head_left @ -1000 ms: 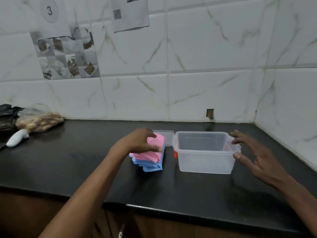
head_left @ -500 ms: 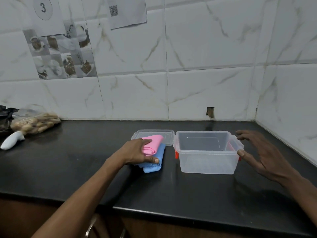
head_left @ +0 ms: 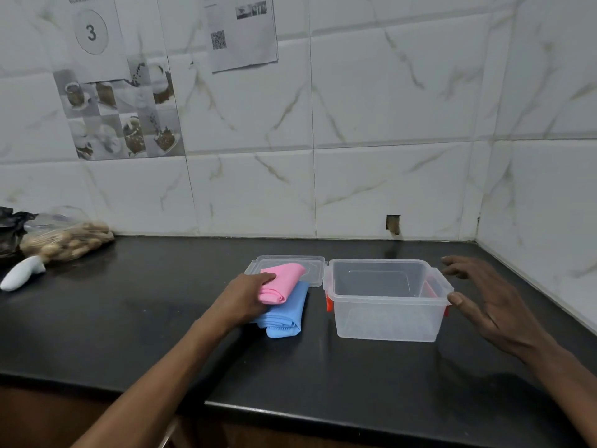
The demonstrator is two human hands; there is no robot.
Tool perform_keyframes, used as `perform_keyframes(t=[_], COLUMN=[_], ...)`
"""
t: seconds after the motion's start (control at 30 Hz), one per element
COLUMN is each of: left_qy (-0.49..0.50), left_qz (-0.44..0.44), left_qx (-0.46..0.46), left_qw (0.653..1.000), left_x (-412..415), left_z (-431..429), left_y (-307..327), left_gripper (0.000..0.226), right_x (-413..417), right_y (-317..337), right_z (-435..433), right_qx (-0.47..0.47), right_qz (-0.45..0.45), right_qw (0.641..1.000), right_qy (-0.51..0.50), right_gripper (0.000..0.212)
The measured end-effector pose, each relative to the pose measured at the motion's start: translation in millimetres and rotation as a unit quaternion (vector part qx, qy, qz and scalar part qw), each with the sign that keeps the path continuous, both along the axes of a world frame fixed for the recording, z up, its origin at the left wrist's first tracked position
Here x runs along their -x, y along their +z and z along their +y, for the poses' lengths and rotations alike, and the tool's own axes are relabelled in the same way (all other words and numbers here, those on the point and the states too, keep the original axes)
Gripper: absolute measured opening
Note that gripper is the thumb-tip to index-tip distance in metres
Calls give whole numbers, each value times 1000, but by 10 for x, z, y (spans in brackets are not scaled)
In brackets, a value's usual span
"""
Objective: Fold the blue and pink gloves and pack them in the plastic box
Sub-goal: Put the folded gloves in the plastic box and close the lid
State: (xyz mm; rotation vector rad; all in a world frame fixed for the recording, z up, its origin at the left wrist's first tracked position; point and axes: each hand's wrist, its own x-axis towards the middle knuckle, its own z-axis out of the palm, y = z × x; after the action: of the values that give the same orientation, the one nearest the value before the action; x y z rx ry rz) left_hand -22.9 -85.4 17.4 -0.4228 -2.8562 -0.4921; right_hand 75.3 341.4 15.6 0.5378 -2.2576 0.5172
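Left fingers point(head_left: 268, 279): they bend over the left end of the pink glove point(head_left: 286, 281) and hold it. I cannot see my thumb.
Left hand point(head_left: 245, 299): it sits at the left side of both gloves, low on the counter point(head_left: 129, 318).
Pink glove: it is folded up. It lies on top of the blue glove point(head_left: 287, 315), and its far end rests on the lid point(head_left: 290, 259).
Blue glove: it is folded too. It lies under the pink one, and its near end sticks out toward me.
Right fingers point(head_left: 458, 265): they are straight and spread wide. They hold nothing.
Right hand point(head_left: 487, 302): it is just beside the right side of the plastic box point(head_left: 387, 321). My thumb tip is at the rim. I cannot tell if it touches.
Plastic box: it is clear and open, just to the right of the gloves. It has orange clips point(head_left: 329, 302) on its sides.
Lid: it is clear and lies flat, right next to the left side of the box.
Counter: it is black and shiny.
Far left: a bag of nuts point(head_left: 64, 240), a white thing point(head_left: 21, 276) and a black bag point(head_left: 9, 221).
Wall: white tiles, a paper with a 3 point(head_left: 91, 32) and a paper with a square code point(head_left: 242, 30).
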Motion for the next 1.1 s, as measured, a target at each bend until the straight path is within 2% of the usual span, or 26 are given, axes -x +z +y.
perform_keyframes(t=[0.13, 0.3, 0.4, 0.5, 0.57, 0.6, 0.63, 0.67, 0.73, 0.8, 0.83, 0.87, 0.9, 1.0, 1.1], left_qy=[6, -4, -6, -41, -74, -90, -110, -134, -203, -279, -312, -338, -354, -353, -338], left_qz=[57, 103, 121, 159, 194, 214, 233, 249, 275, 282, 281, 279, 275, 278, 306], left_qx=[38, -4, -45, -50, -53, -51, -43, -36, -32, -26, -11, 6, 21, 54, 66], left_qw=[998, 995, 992, 985, 977, 971, 965, 959, 939, 918, 907, 899, 893, 892, 887], left_x=[26, 60, 48, -11, -76, -118, -168, -216, -295, -329, -319, -284, -238, -105, 6], left_z=[-2, -31, 5, 139, 318, 427, 540, 648, 835, 983, 1039, 1086, 1120, 1158, 1208], left_y=[15, 329, 597, 855, 996, 1044, 1080, 1109, 1131, 1122, 1118, 1108, 1091, 1028, 941], left_gripper=[54, 3, 13, 10, 5, 11, 23, 35, 50, 53, 53, 52, 52, 50, 51], right_x=[-7, -22, -105, -224, -281, -280, -242, -167, 21, 181, 251, 302, 339, 394, 414], right_y=[-1, 3, 55, 211, 365, 483, 612, 746, 989, 1138, 1167, 1188, 1197, 1180, 1201], right_z=[-1, -10, -57, -244, -550, -735, -892, -1002, -1101, -1099, -1064, -1009, -943, -746, -697], right_qx=[8, 16, 38, 119, 252, 347, 441, 519, 607, 649, 668, 680, 682, 620, 517], right_qz=[-8, -14, 3, 63, 52, 0, -76, -166, -341, -434, -445, -448, -454, -497, -505], right_qw=[1000, 999, 998, 989, 966, 936, 887, 827, 701, 596, 560, 539, 532, 572, 675], right_qy=[-15, -26, -50, -60, 1, 61, 114, 142, 154, 187, 207, 214, 212, 203, 149], right_gripper=[49, 49, 48, 33, 29, 37, 51, 67, 93, 96, 87, 74, 66, 73, 71])
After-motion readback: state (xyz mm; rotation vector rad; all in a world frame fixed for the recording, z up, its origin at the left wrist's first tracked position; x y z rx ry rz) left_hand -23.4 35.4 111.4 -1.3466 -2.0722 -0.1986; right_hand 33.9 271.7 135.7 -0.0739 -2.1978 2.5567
